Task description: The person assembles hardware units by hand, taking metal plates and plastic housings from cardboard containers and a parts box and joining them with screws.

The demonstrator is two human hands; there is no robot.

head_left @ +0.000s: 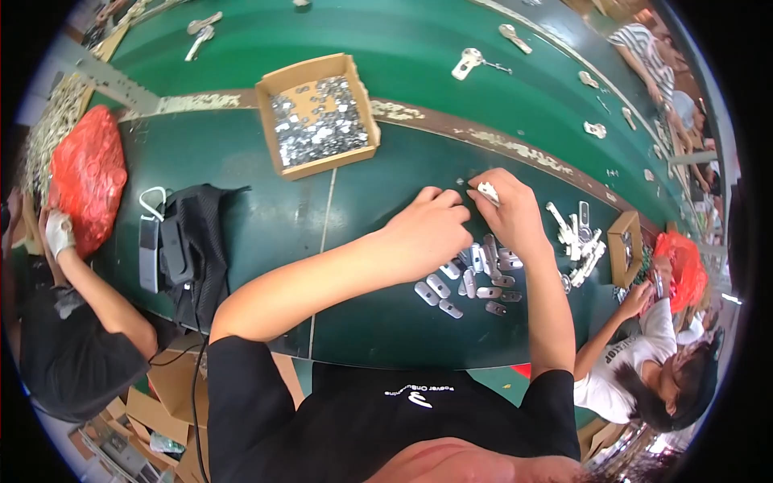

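Note:
My right hand point(515, 216) is closed on a small white part point(488, 191), pinched between thumb and fingers above the green tabletop. Close beside it on the left, my left hand point(431, 228) has its fingers curled and drawn together. What those fingers hold, if anything, is hidden. Under and in front of both hands lies a loose group of small grey oval metal pieces point(489, 293), each with a dark hole; part of the group is covered by my left hand. Right of my right forearm is a pile of white long-shaped parts point(577, 237).
An open cardboard box point(374, 146) of small shiny metal pieces stands at the back. To the left lie a black cloth bag point(208, 233) and a silver device point(150, 253). Beyond runs a green conveyor point(386, 48) carrying scattered white parts. Co-workers sit on both sides, near red plastic bags point(90, 173).

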